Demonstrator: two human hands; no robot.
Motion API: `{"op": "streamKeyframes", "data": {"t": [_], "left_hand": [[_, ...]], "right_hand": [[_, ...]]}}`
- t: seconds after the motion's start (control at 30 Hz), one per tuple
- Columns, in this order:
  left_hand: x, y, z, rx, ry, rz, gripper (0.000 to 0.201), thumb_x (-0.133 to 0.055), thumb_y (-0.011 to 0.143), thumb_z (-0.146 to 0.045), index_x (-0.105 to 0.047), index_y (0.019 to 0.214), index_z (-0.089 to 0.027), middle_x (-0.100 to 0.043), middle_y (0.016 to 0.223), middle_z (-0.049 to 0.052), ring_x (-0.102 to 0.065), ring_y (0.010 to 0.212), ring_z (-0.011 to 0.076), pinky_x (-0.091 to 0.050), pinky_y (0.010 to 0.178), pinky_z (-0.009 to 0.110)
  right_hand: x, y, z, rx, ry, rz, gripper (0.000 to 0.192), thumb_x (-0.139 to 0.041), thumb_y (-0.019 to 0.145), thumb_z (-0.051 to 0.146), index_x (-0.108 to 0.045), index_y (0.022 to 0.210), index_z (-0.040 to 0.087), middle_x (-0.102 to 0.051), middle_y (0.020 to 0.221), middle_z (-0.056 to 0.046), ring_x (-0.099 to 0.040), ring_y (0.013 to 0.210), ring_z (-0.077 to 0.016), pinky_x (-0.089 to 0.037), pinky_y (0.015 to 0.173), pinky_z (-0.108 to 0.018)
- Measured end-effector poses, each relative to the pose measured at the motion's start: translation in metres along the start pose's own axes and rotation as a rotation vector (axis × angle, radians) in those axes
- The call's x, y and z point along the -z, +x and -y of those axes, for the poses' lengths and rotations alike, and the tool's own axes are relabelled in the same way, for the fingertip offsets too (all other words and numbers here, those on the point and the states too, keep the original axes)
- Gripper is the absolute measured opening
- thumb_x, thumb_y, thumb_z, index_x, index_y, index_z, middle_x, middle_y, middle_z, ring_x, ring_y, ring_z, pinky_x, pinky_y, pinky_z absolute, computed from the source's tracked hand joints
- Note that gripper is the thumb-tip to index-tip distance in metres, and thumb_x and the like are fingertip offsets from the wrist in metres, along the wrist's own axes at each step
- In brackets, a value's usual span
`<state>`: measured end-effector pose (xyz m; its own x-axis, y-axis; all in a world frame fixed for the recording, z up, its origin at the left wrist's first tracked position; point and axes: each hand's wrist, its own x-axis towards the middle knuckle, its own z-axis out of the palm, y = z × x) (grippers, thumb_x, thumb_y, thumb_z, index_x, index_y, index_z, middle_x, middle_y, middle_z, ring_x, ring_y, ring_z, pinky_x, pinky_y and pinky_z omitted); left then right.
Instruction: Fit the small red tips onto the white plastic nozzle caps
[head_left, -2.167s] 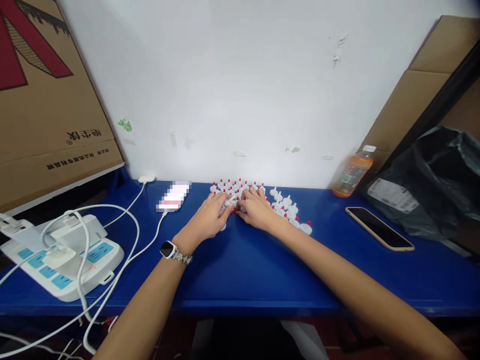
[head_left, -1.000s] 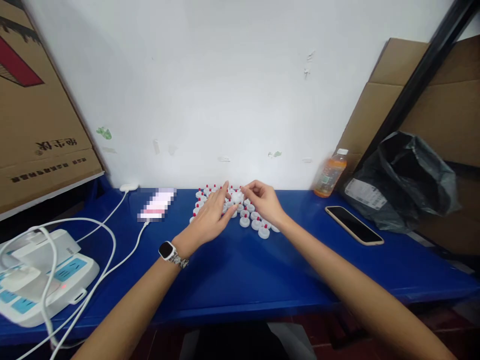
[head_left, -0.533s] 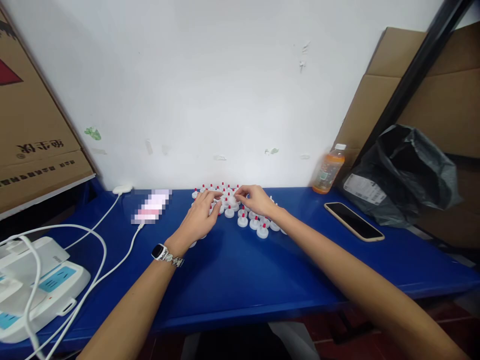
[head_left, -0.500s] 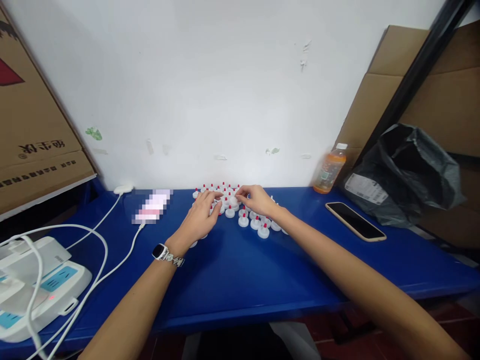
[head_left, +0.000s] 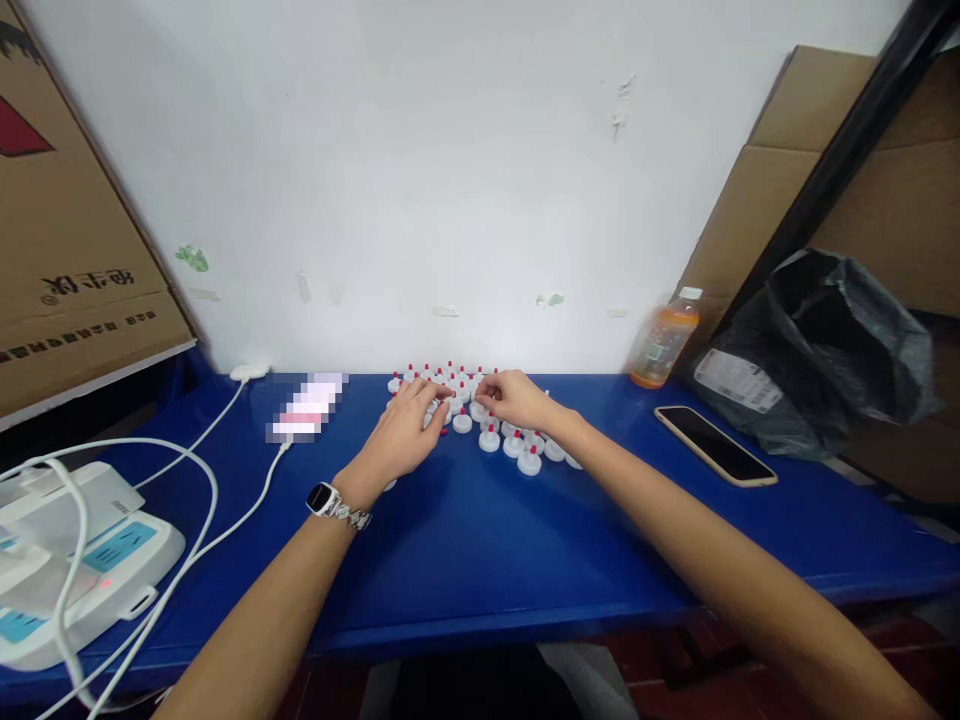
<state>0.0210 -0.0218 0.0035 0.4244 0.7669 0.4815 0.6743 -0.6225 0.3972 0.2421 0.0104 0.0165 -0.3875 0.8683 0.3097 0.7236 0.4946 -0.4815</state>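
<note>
Several small white caps with red tips [head_left: 517,447] stand in a cluster on the blue table [head_left: 480,540], near the wall. My left hand [head_left: 401,437], with a watch on its wrist, lies low with its fingers spread, the tips touching the caps at the cluster's left. My right hand [head_left: 517,400] reaches in from the right. Its thumb and fingers are pinched on one white cap [head_left: 480,392] in the middle of the cluster. A tiny loose red piece [head_left: 444,432] lies on the table by my left fingers.
A phone [head_left: 715,445] lies face up at the right, with an orange drink bottle [head_left: 664,340] and a black plastic bag [head_left: 825,355] behind it. At the left are a white power strip [head_left: 82,560] with cables, a blurred device [head_left: 306,408] and cardboard boxes [head_left: 67,240].
One second ago my right hand held a cap lifted above the cluster; now both hands are down among the caps. The view has shifted slightly.
</note>
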Motion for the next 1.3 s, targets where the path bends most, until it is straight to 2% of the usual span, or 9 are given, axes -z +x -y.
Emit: {"op": "streamKeyframes", "data": {"t": [0.17, 0.47, 0.57, 0.73, 0.8, 0.9, 1.03, 1.17, 1.3], "left_hand": [[0.001, 0.000, 0.000, 0.001, 0.010, 0.012, 0.031, -0.038, 0.100, -0.039, -0.061, 0.114, -0.023, -0.060, 0.117, 0.006, -0.052, 0.115, 0.0258, -0.041, 0.106, 0.048], [0.001, 0.000, -0.001, 0.005, 0.013, 0.011, 0.031, -0.039, 0.100, -0.039, -0.062, 0.114, -0.024, -0.059, 0.116, 0.007, -0.052, 0.113, 0.0265, -0.044, 0.100, 0.047], [0.001, -0.001, -0.001, -0.008, 0.013, 0.010, 0.031, -0.039, 0.100, -0.038, -0.062, 0.114, -0.023, -0.059, 0.116, 0.007, -0.052, 0.114, 0.0264, -0.043, 0.102, 0.048], [-0.002, 0.005, 0.000, -0.030, 0.012, 0.009, 0.031, -0.039, 0.100, -0.037, -0.062, 0.114, -0.022, -0.059, 0.115, 0.008, -0.053, 0.114, 0.0265, -0.045, 0.099, 0.048], [-0.003, 0.012, -0.001, -0.046, 0.025, 0.020, 0.030, -0.039, 0.099, -0.035, -0.062, 0.113, -0.021, -0.060, 0.114, 0.008, -0.054, 0.112, 0.0267, -0.046, 0.096, 0.047], [-0.006, 0.022, -0.006, -0.083, 0.060, 0.039, 0.030, -0.040, 0.099, -0.033, -0.063, 0.111, -0.020, -0.061, 0.111, 0.009, -0.055, 0.109, 0.0273, -0.046, 0.097, 0.048], [-0.009, 0.029, -0.011, -0.099, 0.085, 0.039, 0.030, -0.040, 0.099, -0.033, -0.064, 0.111, -0.018, -0.060, 0.110, 0.010, -0.056, 0.107, 0.0272, -0.046, 0.097, 0.048], [-0.008, 0.023, -0.008, -0.073, 0.058, 0.011, 0.030, -0.042, 0.098, -0.035, -0.063, 0.113, -0.020, -0.060, 0.112, 0.009, -0.056, 0.109, 0.0269, -0.046, 0.097, 0.047], [0.002, 0.009, -0.004, -0.047, -0.003, -0.023, 0.032, -0.046, 0.097, -0.041, -0.060, 0.120, -0.022, -0.060, 0.122, 0.008, -0.051, 0.118, 0.0271, -0.043, 0.103, 0.047]], "right_hand": [[-0.004, 0.009, -0.002, 0.026, -0.110, -0.029, 0.015, -0.056, 0.080, 0.009, -0.070, 0.079, 0.015, -0.071, 0.076, -0.003, -0.060, 0.068, -0.0132, -0.039, 0.064, -0.023], [-0.014, 0.008, -0.006, -0.021, -0.088, 0.002, 0.012, -0.060, 0.081, 0.014, -0.072, 0.080, 0.015, -0.072, 0.077, -0.005, -0.062, 0.068, -0.0146, -0.040, 0.063, -0.024], [-0.011, 0.006, -0.010, -0.017, -0.038, -0.004, 0.013, -0.062, 0.083, 0.021, -0.073, 0.089, 0.016, -0.073, 0.078, -0.003, -0.062, 0.068, -0.0142, -0.041, 0.065, -0.024], [0.005, 0.005, -0.031, -0.179, -0.064, -0.211, 0.023, -0.053, 0.090, 0.028, -0.071, 0.098, 0.017, -0.073, 0.079, -0.003, -0.061, 0.065, -0.0137, -0.041, 0.063, -0.024], [0.010, 0.008, -0.041, -0.238, -0.168, -0.202, 0.021, -0.057, 0.087, 0.029, -0.072, 0.097, 0.018, -0.074, 0.085, -0.004, -0.062, 0.070, -0.0153, -0.042, 0.068, -0.026], [0.011, 0.016, -0.047, -0.271, -0.247, -0.105, 0.019, -0.062, 0.084, 0.033, -0.073, 0.093, 0.020, -0.075, 0.088, -0.004, -0.065, 0.078, -0.0176, -0.043, 0.075, -0.029], [0.009, 0.025, -0.041, -0.260, -0.220, -0.060, 0.017, -0.064, 0.083, 0.034, -0.073, 0.084, 0.020, -0.076, 0.087, -0.004, -0.066, 0.081, -0.0185, -0.044, 0.077, -0.029], [0.011, 0.022, -0.034, -0.233, -0.169, -0.042, 0.006, -0.067, 0.078, 0.021, -0.073, 0.079, 0.018, -0.075, 0.080, -0.003, -0.066, 0.076, -0.0166, -0.045, 0.074, -0.027], [0.015, 0.007, -0.007, -0.149, 0.034, -0.178, 0.007, -0.064, 0.080, 0.017, -0.071, 0.081, 0.016, -0.074, 0.077, -0.004, -0.065, 0.071, -0.0151, -0.046, 0.068, -0.025]]}}
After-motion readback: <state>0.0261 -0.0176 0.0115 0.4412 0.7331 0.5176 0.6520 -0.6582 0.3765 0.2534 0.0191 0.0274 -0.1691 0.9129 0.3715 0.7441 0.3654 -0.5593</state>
